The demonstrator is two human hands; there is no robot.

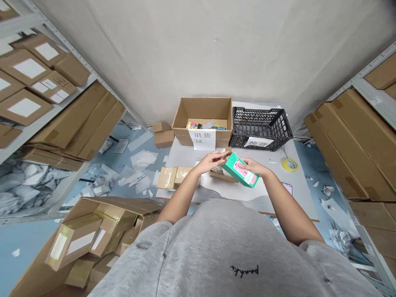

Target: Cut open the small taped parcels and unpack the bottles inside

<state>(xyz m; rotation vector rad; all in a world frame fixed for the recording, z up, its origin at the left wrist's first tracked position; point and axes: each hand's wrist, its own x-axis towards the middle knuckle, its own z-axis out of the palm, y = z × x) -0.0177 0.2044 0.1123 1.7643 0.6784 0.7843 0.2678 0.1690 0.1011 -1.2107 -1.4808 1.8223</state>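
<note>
1. Right grip [252, 167]: clamped on a teal-green product carton [239, 170] bearing a pink product image. The carton is held tilted, above the counter.
2. Left grip [212, 161]: open, holding nothing. Its fingertips [225, 155] sit at the carton's upper corner, touching or just beside it; the view does not settle which.
3. Below both grips: a loose cardboard flap [223, 177] lies on the white counter [266, 161].
4. Left of the left grip: a taped cardboard parcel [172, 177] rests on the counter.
5. Right of the right grip: a roll of yellow tape [290, 165] lies on the counter, near a dark smartphone [287, 188].
6. Ahead of the left grip: an open cardboard box [202, 110] holds colourful packages [201, 125]. A paper sign [202, 139] reading 退货区 hangs on its front wall.
7. Ahead of the right grip: a black plastic crate [261, 128] stands beside the box, with a white label [259, 142] on its front.
8. Farther left: steel shelving [62, 99] carries stacked, labelled cardboard cartons [31, 78].
</note>
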